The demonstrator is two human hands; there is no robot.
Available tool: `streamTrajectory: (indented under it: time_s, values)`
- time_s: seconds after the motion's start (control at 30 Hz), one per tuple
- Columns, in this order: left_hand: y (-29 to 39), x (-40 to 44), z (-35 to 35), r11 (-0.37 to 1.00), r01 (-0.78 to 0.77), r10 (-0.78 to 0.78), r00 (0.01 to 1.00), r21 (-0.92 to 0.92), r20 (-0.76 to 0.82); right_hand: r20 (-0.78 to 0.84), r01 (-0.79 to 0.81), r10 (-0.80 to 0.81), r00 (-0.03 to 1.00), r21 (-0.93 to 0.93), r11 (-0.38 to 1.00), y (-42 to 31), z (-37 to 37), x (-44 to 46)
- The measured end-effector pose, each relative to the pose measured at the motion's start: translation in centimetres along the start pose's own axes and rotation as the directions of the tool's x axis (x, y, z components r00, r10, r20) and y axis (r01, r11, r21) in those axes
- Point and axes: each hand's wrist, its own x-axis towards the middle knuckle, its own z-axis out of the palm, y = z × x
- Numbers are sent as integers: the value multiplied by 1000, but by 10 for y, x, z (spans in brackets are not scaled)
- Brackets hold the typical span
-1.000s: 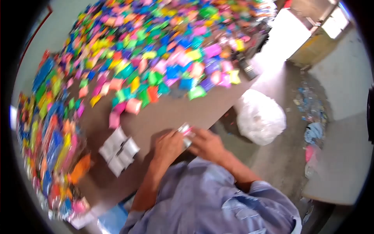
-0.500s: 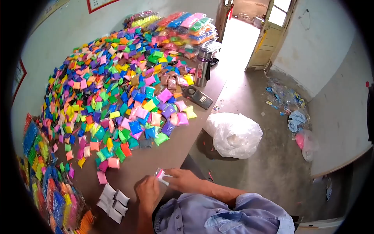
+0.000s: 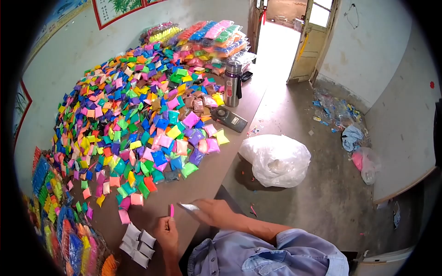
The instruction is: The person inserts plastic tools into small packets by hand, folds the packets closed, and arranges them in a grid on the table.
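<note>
My left hand (image 3: 166,233) is closed, with a thin pink strip (image 3: 172,210) upright between thumb and fingers. Across from it, my right hand (image 3: 215,212) pinches a small white packet (image 3: 189,207) near the table's front edge. A gap separates the strip from the packet. Just left of my left hand lies a cluster of several whitish-grey pillow-shaped packets (image 3: 138,244). Beyond both hands spreads a big heap of small colourful packets (image 3: 133,119) on the brown table (image 3: 202,177).
A steel flask (image 3: 232,85) and a dark handheld device (image 3: 229,119) stand near the table's right edge. Stacked bags (image 3: 216,41) are at the back, more bagged colours (image 3: 69,225) at left. On the floor sit a white plastic bag (image 3: 278,161) and scattered wrappers (image 3: 338,110).
My hands have moved apart. The pink strip, earlier together with the white packet between both hands, is now in my left hand, while the packet stays in my right. The view has shifted slightly.
</note>
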Motion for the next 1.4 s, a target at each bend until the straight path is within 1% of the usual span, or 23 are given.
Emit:
streamTrajectory:
  time_s: [0.03,0.1,0.13,0.2,0.23,0.27,0.3,0.33,0.37,0.43,0.47,0.5,0.53,0.63,0.77,0.83,0.93,1.03,1.17,1.23,1.3,1.37,1.4]
  values:
    - [2,-1,0,999,6,-7,999,-35,-33,3,0,0,1000,1,1000,-1,5,1]
    - [9,-1,-3,998,13,-18,998,-67,-68,-54,-215,233,971,234,948,-1,18,2]
    - [16,-2,-6,999,5,-8,998,-49,-55,-49,-218,235,971,236,947,-2,21,1]
    - [26,-2,-5,1000,5,-6,999,-30,-40,91,-451,452,887,382,807,-3,26,-2]
    - [31,-3,-3,999,-43,43,999,-2,-13,100,-458,456,884,381,804,-3,27,-3]
    - [36,-4,0,996,-87,86,996,26,16,15,-419,434,901,295,859,-3,28,-4]
    - [39,-3,7,997,-64,64,998,32,14,-58,-384,403,914,203,901,-3,29,-7]
    - [40,-3,15,984,-164,163,986,65,21,-111,-319,331,937,119,940,-1,30,-9]
    - [40,-7,19,963,-244,242,970,114,36,-91,-323,327,941,55,945,6,33,-14]
    - [49,-7,23,967,-211,200,976,142,88,-117,-318,315,942,-12,948,4,32,-13]
    - [51,-7,26,976,-158,143,984,148,104,-106,-315,312,944,-11,949,9,35,-17]
    - [50,-10,27,983,-106,87,988,152,126,-43,-404,405,913,45,914,-1,28,-14]
    - [46,-13,30,984,-91,73,990,151,120,-23,-431,437,899,121,894,-7,25,-11]
    - [43,-15,30,982,-43,21,992,183,123,-17,-497,508,861,181,849,1,31,-12]
    - [36,-4,25,967,-33,-8,987,253,159,24,-518,521,853,164,840,0,31,-8]
    - [34,-1,25,962,6,-53,985,273,165,43,-577,579,814,169,799,-3,29,-5]
    - [33,4,22,965,-15,-24,989,261,148,54,-582,584,810,200,788,0,32,-6]
    - [31,5,20,940,-17,-19,995,342,100,58,-596,599,798,220,772,0,33,-7]
    - [50,-11,25,979,-59,24,984,196,175,67,-604,605,793,213,768,4,34,-10]
    - [52,-16,27,980,-60,25,983,188,181,69,-606,606,792,199,770,5,36,-11]
    - [42,-16,26,964,-109,91,992,241,85,69,-607,618,783,299,736,4,37,-13]
    - [28,-15,23,955,-71,54,996,287,68,69,-609,613,787,243,755,5,36,-14]
    - [28,-12,17,960,-3,-17,998,281,67,66,-607,607,792,190,772,5,35,-14]
